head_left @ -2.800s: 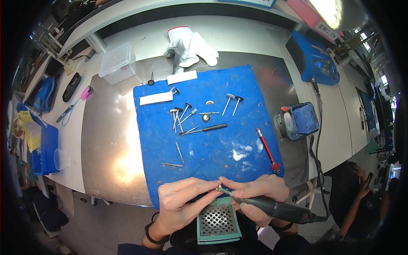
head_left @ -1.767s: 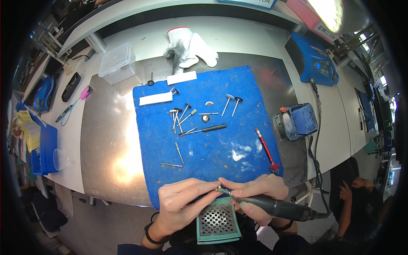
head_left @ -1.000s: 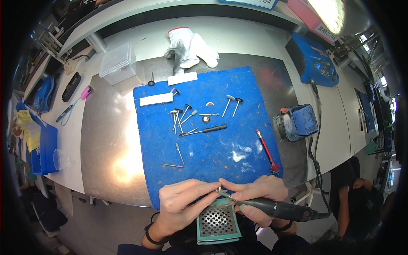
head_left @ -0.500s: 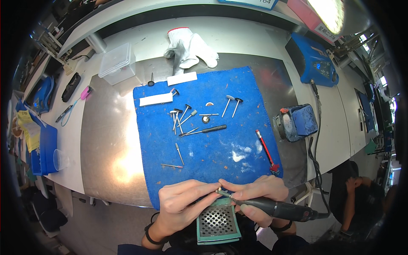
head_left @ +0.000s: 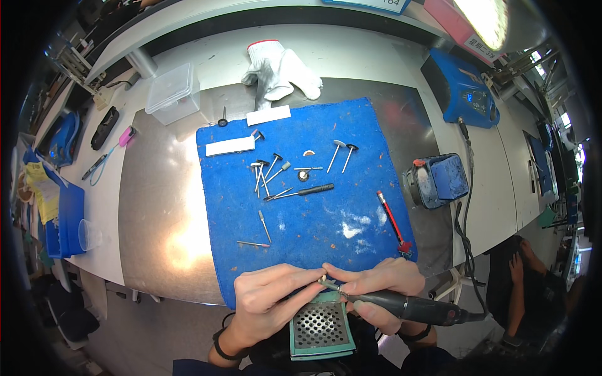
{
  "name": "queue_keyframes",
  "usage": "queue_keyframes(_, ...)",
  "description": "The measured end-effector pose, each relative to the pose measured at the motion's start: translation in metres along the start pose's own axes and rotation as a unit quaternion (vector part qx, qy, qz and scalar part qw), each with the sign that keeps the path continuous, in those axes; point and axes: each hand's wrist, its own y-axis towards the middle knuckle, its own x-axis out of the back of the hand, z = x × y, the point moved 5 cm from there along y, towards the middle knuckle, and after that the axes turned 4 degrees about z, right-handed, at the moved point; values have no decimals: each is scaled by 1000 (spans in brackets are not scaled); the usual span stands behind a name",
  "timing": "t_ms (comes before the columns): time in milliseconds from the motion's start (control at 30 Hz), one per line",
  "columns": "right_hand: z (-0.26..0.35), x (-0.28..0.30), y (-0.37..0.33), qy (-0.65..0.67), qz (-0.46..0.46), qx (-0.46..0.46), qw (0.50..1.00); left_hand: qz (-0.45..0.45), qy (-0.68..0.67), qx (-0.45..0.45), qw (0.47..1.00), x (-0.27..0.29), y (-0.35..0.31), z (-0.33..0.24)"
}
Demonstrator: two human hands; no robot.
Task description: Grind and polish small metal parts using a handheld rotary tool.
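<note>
Pinched between the fingers of my left hand (head_left: 266,301) is a small pale piece (head_left: 323,277), mostly covered by fingertips. My right hand (head_left: 390,279) is wrapped round a black rotary handpiece (head_left: 414,308), whose metal tip meets or nearly meets that piece. Both hands' fingertips come together at this spot. Just below them lies a perforated metal plate in a green frame (head_left: 321,327). Beyond my hands, a blue cloth (head_left: 301,225) carries several rotary burs and polishing discs, a black-handled screwdriver (head_left: 316,190) and patches of white powder (head_left: 351,230).
A red pencil-like tool (head_left: 391,216) lies on the cloth's right side. Further right stand a blue-topped container (head_left: 446,178) and a blue control unit (head_left: 461,88) with a cable (head_left: 463,238). White gloves (head_left: 285,72) and a clear box (head_left: 174,94) lie behind. Another person (head_left: 523,282) sits at right.
My hands, the handpiece and the pale piece keep almost the same position. At the right, the other person's hands have shifted and moved apart.
</note>
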Motion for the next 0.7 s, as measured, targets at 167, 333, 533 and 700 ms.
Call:
queue_keyframes(167, 6, -1, 1, 66, 3, -77, 995, -4, -4, -4, 1000, 0, -1, 2)
queue_keyframes(333, 6, 2, -1, 24, 47, -72, 996, -6, 5, -4, 1000, 0, -2, 3)
queue_keyframes(533, 3, 0, 0, 99, -124, -115, 981, -16, -27, -41, 999, 0, 0, -3)
queue_keyframes(700, 3, -7, 21, -22, 13, -121, 992, -14, 2, -69, 998, 2, -5, -3)
